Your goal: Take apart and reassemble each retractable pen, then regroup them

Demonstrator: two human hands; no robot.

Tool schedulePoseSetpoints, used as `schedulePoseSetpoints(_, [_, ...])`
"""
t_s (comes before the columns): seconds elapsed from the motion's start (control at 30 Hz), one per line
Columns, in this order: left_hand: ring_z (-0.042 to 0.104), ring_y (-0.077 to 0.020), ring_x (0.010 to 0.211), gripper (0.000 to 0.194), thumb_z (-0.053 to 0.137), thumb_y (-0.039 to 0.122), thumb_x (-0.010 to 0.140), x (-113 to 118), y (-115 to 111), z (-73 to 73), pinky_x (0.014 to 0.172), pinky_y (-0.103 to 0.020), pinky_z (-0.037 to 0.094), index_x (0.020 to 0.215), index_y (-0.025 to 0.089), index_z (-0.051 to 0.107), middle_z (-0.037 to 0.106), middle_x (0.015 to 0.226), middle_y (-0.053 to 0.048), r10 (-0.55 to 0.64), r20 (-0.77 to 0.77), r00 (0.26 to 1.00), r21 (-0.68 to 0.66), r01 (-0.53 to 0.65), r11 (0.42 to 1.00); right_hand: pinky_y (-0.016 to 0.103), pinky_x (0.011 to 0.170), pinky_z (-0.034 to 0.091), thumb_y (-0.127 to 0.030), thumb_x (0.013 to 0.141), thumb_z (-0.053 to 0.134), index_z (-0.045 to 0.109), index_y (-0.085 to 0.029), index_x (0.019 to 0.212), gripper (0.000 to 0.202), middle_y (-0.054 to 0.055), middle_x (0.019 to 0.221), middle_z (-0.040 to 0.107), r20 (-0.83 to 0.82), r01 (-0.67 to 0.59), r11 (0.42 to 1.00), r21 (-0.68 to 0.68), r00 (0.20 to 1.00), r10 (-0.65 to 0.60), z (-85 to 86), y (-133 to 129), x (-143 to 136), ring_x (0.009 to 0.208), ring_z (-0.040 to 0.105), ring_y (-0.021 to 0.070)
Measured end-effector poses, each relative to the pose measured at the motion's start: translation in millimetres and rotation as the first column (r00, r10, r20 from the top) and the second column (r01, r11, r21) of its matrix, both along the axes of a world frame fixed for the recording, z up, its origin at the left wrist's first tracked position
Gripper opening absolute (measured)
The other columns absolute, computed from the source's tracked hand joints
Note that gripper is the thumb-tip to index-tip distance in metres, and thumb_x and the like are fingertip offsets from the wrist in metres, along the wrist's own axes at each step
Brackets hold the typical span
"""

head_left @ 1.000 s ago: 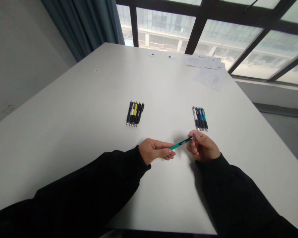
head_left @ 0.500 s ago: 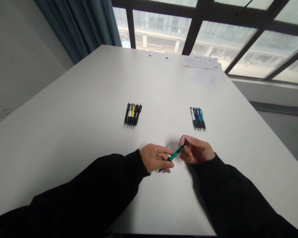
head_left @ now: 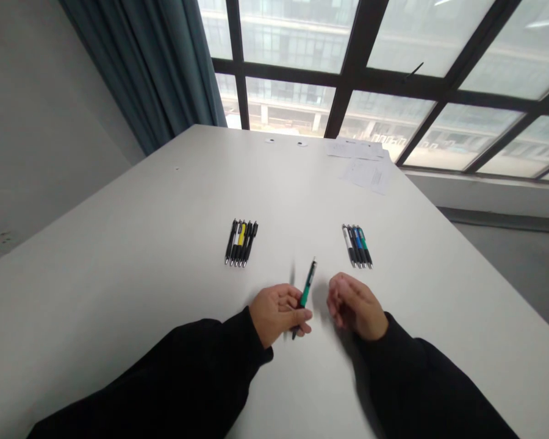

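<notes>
My left hand (head_left: 277,312) pinches a green and black pen (head_left: 308,285) by its dark grip, between thumb and fingers. The pen is held tilted above the table, its clicker end pointing away from me. Just to its right, my right hand (head_left: 357,305) is closed, fingers curled in and apart from the pen; nothing shows in it. Beyond my left hand lies a row of several pens (head_left: 241,244), mostly black with one yellow. Past my right hand is a second row of pens (head_left: 357,246), with white, dark, blue and green barrels.
Both rows rest on a white table (head_left: 155,244). Paper sheets (head_left: 363,174) lie at its far right corner, and two small white pieces (head_left: 302,144) sit near the far edge. A blue curtain (head_left: 165,73) and a window stand behind.
My right hand has let go of the pen's clicker end and curled up beside it. In my left hand the pen has swung more upright. The view has tilted up.
</notes>
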State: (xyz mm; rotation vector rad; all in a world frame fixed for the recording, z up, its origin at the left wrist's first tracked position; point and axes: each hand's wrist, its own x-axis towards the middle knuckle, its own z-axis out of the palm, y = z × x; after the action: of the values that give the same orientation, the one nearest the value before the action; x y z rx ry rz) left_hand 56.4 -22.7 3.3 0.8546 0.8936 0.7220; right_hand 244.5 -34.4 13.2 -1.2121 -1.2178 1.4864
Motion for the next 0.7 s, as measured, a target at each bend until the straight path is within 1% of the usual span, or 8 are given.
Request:
schedulePoseSetpoints(0.03, [0.067, -0.0177, 0.052, 0.049, 0.088, 0.037, 0.054, 1.5, 1.9, 0.1, 0.05, -0.027, 0.053, 0.08, 0.013, 0.053, 0.062, 0.059, 0.002, 0.06, -0.002, 0.998, 0.009, -0.06, 0.998, 0.022, 0.038, 0.027, -0.057, 0.082, 0.057, 0.047, -0.02, 0.071, 0.04, -0.004, 0.049, 0.051, 0.225, -0.03, 0.995, 0.096, 0.974, 0.008, -0.5, -4.1, -3.7, 0.038, 0.042, 0.0094])
schedulePoseSetpoints(0.1, [0.066, -0.0155, 0.054, 0.049, 0.087, 0.036, 0.056, 4.3, 5.1, 0.3, 0.052, -0.026, 0.053, 0.078, 0.014, 0.05, 0.061, 0.06, 0.003, 0.132, -0.007, 0.991, 0.033, -0.132, 0.991, 0.024, 0.046, 0.03, -0.049, 0.082, 0.06, 0.05, -0.019, 0.066, 0.036, -0.002, 0.051, 0.051, 0.616, -0.224, 0.938, 0.265, 0.788, 0.015, -0.4, -12.9, -12.6, 0.046, 0.045, 0.0109])
schedulePoseSetpoints(0.17, [0.064, -0.0129, 0.053, 0.049, 0.087, 0.036, 0.056, 6.8, 6.8, 1.0, 0.05, -0.022, 0.05, 0.078, 0.014, 0.049, 0.062, 0.061, 0.003, 0.168, -0.027, 0.985, 0.055, -0.167, 0.984, 0.026, 0.052, 0.033, -0.041, 0.089, 0.051, 0.053, -0.018, 0.073, 0.028, 0.002, 0.06, 0.058, 0.782, -0.327, 0.888, 0.323, 0.62, -0.056, 0.7, -20.1, -22.1, 0.052, 0.051, 0.0136])
schedulePoseSetpoints(0.27, [0.06, -0.0106, 0.05, 0.048, 0.086, 0.038, 0.057, 11.0, 6.5, 2.9, 0.048, -0.02, 0.046, 0.076, 0.015, 0.049, 0.061, 0.059, 0.003, 0.218, -0.036, 0.975, 0.079, -0.214, 0.974, 0.028, 0.056, 0.035, -0.036, 0.093, 0.042, 0.056, -0.016, 0.085, 0.025, 0.007, 0.069, 0.065, 0.864, -0.388, 0.858, 0.336, 0.489, -0.118, 1.8, -25.8, -34.4, 0.058, 0.058, 0.0167])
schedulePoseSetpoints(0.4, [0.056, -0.0087, 0.05, 0.047, 0.085, 0.041, 0.058, 15.8, 6.3, 3.3, 0.05, -0.02, 0.045, 0.075, 0.015, 0.049, 0.058, 0.058, 0.004, 0.25, -0.022, 0.968, 0.114, -0.246, 0.963, 0.028, 0.056, 0.034, -0.029, 0.096, 0.037, 0.056, -0.014, 0.092, 0.025, 0.01, 0.077, 0.069, 0.911, -0.442, 0.844, 0.305, 0.394, -0.123, -0.3, -21.7, -41.0, 0.062, 0.063, 0.0185])
schedulePoseSetpoints(0.53, [0.062, -0.013, 0.067, 0.049, 0.082, 0.041, 0.062, 2.9, 20.3, -2.1, 0.061, -0.027, 0.051, 0.091, 0.016, 0.053, 0.064, 0.087, -0.004, 0.278, -0.122, 0.953, 0.247, -0.242, 0.938, 0.029, 0.055, 0.033, -0.029, 0.097, 0.036, 0.058, -0.015, 0.086, 0.028, 0.01, 0.074, 0.069, 0.969, -0.285, 0.936, 0.207, 0.191, -0.156, -1.5, -0.7, -22.5, 0.063, 0.064, 0.0203])
schedulePoseSetpoints(0.6, [0.056, -0.0104, 0.059, 0.042, 0.078, 0.037, 0.068, -14.9, 34.2, -5.2, 0.06, -0.027, 0.049, 0.096, 0.018, 0.054, 0.061, 0.088, -0.002, 0.404, -0.342, 0.848, 0.545, -0.171, 0.821, 0.029, 0.056, 0.033, -0.03, 0.098, 0.036, 0.059, -0.015, 0.088, 0.029, 0.011, 0.077, 0.07, 0.98, -0.162, 0.968, 0.194, 0.081, -0.183, -1.2, 13.1, -5.4, 0.067, 0.065, 0.0211])
schedulePoseSetpoints(0.7, [0.056, -0.0151, 0.071, 0.018, 0.068, 0.025, 0.076, -47.3, 55.9, -7.4, 0.07, -0.029, 0.047, 0.089, 0.018, 0.059, 0.057, 0.079, -0.001, 0.601, -0.561, 0.569, 0.799, 0.183, 0.572, 0.029, 0.057, 0.035, -0.035, 0.099, 0.034, 0.06, -0.015, 0.086, 0.035, 0.013, 0.079, 0.071, 0.985, -0.051, 0.984, 0.17, -0.028, -0.172, -1.3, 28.8, 17.0, 0.07, 0.067, 0.0233])
